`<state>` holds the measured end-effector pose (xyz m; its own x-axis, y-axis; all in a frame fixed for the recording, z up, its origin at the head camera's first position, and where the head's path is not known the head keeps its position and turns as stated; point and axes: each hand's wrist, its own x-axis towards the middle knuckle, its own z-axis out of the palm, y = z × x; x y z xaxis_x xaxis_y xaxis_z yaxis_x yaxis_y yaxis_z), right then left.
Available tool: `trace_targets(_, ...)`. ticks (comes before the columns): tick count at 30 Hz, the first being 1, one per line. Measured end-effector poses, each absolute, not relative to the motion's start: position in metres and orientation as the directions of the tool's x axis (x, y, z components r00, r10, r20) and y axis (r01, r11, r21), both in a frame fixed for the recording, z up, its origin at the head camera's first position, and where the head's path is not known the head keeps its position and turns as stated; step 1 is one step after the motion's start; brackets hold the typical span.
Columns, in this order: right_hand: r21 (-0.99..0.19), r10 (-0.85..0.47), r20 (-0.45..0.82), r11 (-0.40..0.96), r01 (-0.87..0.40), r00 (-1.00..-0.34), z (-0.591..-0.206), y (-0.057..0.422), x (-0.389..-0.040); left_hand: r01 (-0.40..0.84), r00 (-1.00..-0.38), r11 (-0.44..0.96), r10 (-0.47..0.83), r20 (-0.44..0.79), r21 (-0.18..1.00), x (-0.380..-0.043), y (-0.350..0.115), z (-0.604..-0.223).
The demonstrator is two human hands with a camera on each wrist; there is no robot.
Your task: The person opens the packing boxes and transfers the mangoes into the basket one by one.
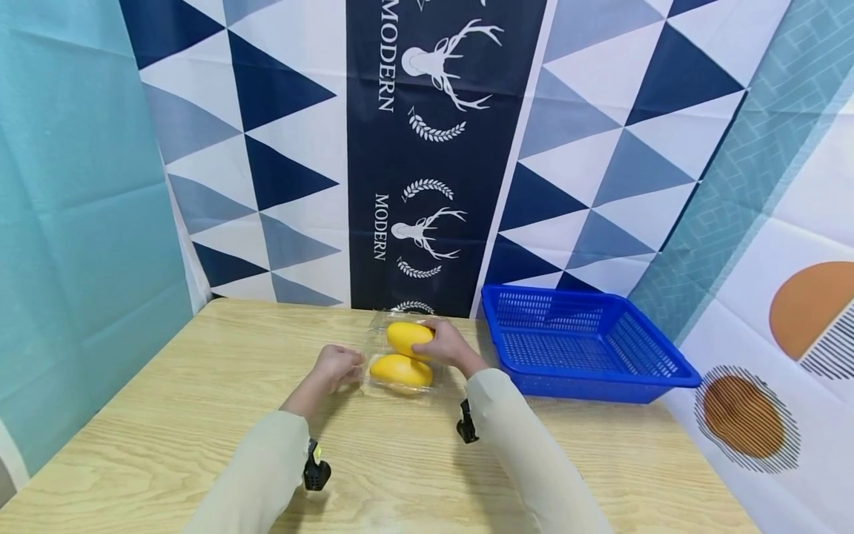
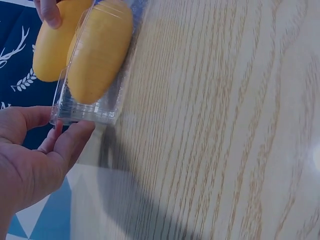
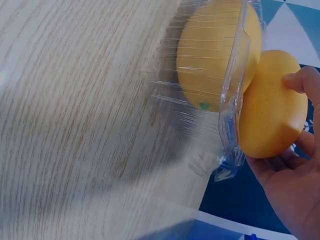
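Note:
A clear plastic clamshell box (image 1: 373,343) stands on the table with one yellow mango (image 1: 402,371) lying in its near part. My left hand (image 1: 338,366) pinches the box's left end, thumb on one side of the rim and fingers on the other, as the left wrist view shows. With thumb and fingers around it, my right hand (image 3: 295,170) holds a second yellow mango (image 3: 272,105) beside the first, above the box rim. The two mangoes look to be touching. Part of the box's far side is hidden behind the held mango.
A blue plastic basket (image 1: 590,386) with perforated walls stands at the back right of the wooden table (image 1: 200,415). Patterned cloth (image 1: 427,148) hangs right behind the table's back edge, and a teal cloth (image 1: 80,222) hangs on the left.

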<state>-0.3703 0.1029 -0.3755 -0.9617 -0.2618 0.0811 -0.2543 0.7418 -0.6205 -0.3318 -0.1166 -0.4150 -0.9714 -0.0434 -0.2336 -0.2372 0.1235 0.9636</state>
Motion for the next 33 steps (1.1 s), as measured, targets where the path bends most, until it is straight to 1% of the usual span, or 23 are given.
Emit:
trace_targets(8,-0.661,-0.201,0.049,0.728,-0.183,-0.978,-0.372,0.109,-0.368,-0.220,-0.975,0.103,-0.030,-0.218,0.970,-0.332,-0.119,-0.418)
trace_targets(19,-0.769,-0.103,0.012,0.635,-0.075,-0.995,-0.364,0.116,-0.369,-0.139,-0.990,0.170,0.000,-0.141,0.976,-0.329,-0.120,-0.413)
trace_targets(28,-0.835,-0.063,-0.006,0.550,-0.030,-0.998,-0.356,0.123,-0.367,-0.085,-0.995,0.192,0.038,-0.094,0.978,-0.332,-0.122,-0.417)
trace_targets(33,-0.846,-0.039,-0.021,0.534,-0.003,-0.999,-0.355,0.126,-0.370,-0.080,-0.995,0.180,0.046,-0.090,0.980,-0.335,-0.122,-0.420)
